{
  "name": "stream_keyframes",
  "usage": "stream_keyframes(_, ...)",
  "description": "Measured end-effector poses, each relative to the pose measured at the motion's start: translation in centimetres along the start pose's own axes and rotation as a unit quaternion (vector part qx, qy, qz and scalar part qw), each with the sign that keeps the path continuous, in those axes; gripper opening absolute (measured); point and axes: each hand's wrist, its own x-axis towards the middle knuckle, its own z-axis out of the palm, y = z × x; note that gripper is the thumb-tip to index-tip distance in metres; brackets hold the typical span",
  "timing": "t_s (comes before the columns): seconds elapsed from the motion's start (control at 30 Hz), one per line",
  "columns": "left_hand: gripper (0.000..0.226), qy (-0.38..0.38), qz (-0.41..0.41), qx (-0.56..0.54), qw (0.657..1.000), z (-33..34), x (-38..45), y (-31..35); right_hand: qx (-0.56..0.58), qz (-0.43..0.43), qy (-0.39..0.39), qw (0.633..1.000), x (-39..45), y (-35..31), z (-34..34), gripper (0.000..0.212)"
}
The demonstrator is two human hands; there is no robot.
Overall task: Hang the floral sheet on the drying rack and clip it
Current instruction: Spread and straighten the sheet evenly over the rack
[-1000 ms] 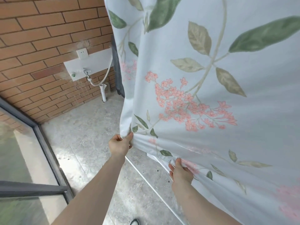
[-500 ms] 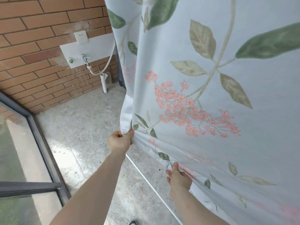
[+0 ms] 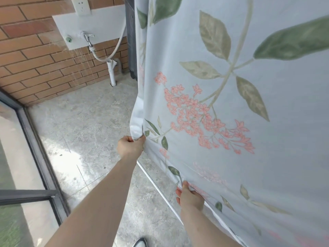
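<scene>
The floral sheet [image 3: 240, 107], pale blue with green leaves and pink blossoms, hangs down and fills the right side of the head view. My left hand [image 3: 130, 146] grips its lower left corner where the fabric bunches. My right hand [image 3: 190, 196] pinches the bottom hem further right and nearer to me. A thin white bar of the drying rack [image 3: 158, 188] runs diagonally low above the floor between my arms. The rack's upper part and any clips are out of view.
A brick wall [image 3: 35, 65] stands to the left with a socket [image 3: 81, 6], a tap [image 3: 87, 36] and a white hose [image 3: 114, 52]. A dark glass door frame [image 3: 39, 157] borders the grey concrete floor [image 3: 85, 125]. My shoe tip [image 3: 140, 243] shows at the bottom.
Both hands keep their hold on the hem. The view has shifted slightly, so the wall fittings sit higher and my right hand lower in the frame.
</scene>
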Motion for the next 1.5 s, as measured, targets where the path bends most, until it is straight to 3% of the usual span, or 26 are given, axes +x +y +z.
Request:
stream_keyframes(0.47,0.039,0.041,0.034,0.121,0.991,2.3,5.2,-4.6,-0.05,0.01,-0.005,0.999,5.0,4.0,3.5,0.04)
stream_keyframes(0.8,0.033,-0.014,-0.027,0.074,0.997,0.8,2.6,-6.5,0.027,0.079,-0.032,0.996,3.7,4.4,-0.7,0.024)
stream_keyframes(0.9,0.045,-0.028,-0.041,0.123,0.991,0.0,0.2,-6.7,0.009,0.115,-0.073,0.991,2.3,4.4,-3.9,0.019)
stream_keyframes(1.03,0.067,-0.045,-0.042,0.179,0.982,-1.8,-3.8,-6.7,-0.074,0.128,-0.157,0.976,-0.8,4.1,-8.6,0.033)
stream_keyframes(1.1,0.076,-0.066,-0.022,0.215,0.974,-2.6,-6.1,-6.8,-0.129,0.124,-0.178,0.968,-2.2,3.9,-10.6,0.026)
stream_keyframes(1.2,0.076,-0.088,0.014,0.284,0.955,-4.2,-10.9,-6.9,-0.194,0.074,-0.185,0.96,-4.3,4.6,-13.8,0.03)
stream_keyframes(1.3,0.056,-0.122,0.027,0.312,0.942,-5.7,-16.4,-7.9,-0.22,-0.05,-0.193,0.955,-6.3,5.4,-17.2,0.028)
stream_keyframes(1.5,0.026,-0.154,0.069,0.248,0.954,-7.6,-27.9,-11.1,-0.308,-0.235,-0.252,0.887,-10.2,5.1,-24.6,0.047)
